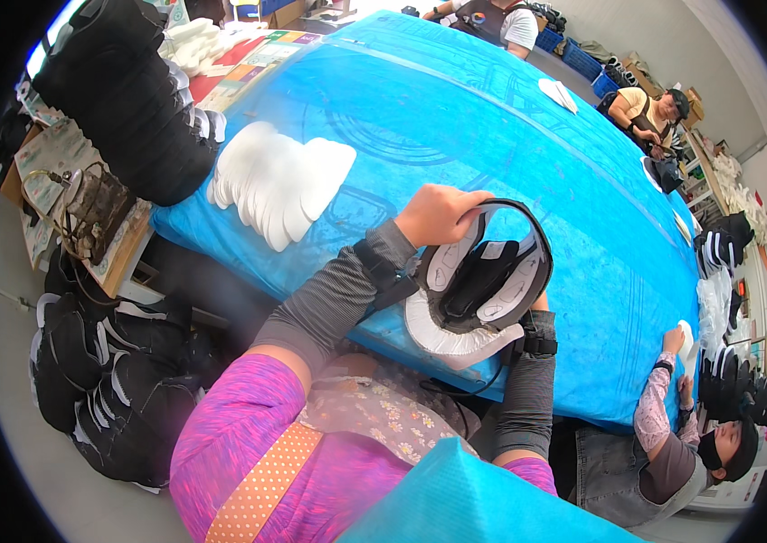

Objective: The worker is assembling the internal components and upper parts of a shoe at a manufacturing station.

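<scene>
A black shoe upper (pixel 542 249) with a grey lining, white patches inside and a gathered white edge is held over the near side of the blue-covered table (pixel 601 235). Its hollow inside faces me. My left hand (pixel 442 215) is closed on the upper's far left rim, thumb and fingers pinching the edge. On its right side my right hand (pixel 542 302) supports it from behind; most of those fingers are hidden by the upper. Left of my left hand, a fanned pile of white insoles (pixel 279 181) lies on the blue cover.
A tall stack of black uppers (pixel 121 100) stands at the table's left corner, with more black uppers (pixel 112 380) heaped below. Co-workers sit around the table; the one at right (pixel 664 443) handles a white piece. A lone white insole (pixel 557 94) lies at the far edge.
</scene>
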A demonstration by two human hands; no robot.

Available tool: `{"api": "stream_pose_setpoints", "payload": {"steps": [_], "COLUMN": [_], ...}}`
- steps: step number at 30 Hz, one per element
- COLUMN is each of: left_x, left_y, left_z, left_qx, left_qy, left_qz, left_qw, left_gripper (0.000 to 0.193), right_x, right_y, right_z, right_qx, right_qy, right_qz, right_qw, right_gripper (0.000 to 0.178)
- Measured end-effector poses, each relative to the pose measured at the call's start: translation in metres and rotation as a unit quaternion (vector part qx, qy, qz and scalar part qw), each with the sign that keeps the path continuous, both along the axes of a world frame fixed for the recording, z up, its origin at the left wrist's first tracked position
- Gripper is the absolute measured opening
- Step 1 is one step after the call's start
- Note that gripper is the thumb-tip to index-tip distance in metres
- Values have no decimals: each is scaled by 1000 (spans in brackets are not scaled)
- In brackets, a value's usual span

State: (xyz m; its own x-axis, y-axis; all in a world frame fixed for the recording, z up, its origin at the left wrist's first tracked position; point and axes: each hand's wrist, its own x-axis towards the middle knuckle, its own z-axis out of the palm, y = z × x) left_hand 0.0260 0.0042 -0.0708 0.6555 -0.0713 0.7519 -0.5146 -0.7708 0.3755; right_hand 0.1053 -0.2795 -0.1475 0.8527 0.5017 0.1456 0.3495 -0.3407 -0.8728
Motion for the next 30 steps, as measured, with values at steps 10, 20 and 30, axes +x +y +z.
{"api": "stream_pose_setpoints", "payload": {"steps": [10, 20, 30], "left_x": [3, 0, 1], "left_y": [-3, -3, -5], "left_z": [-2, 1, -3], "left_qx": [-7, -26, -23], "left_qy": [-4, 42, 69], "left_qz": [-15, -26, -31], "left_qw": [1000, 998, 997], "left_gripper": [31, 38, 44], "right_x": [-1, 0, 1], "right_y": [-3, -1, 0], "right_z": [0, 2, 2], "right_qx": [1, 1, 7], "right_qy": [4, 10, 18], "right_qz": [-3, -3, -3], "right_qw": [1000, 1000, 1000], "right_gripper": [36, 37, 39]}}
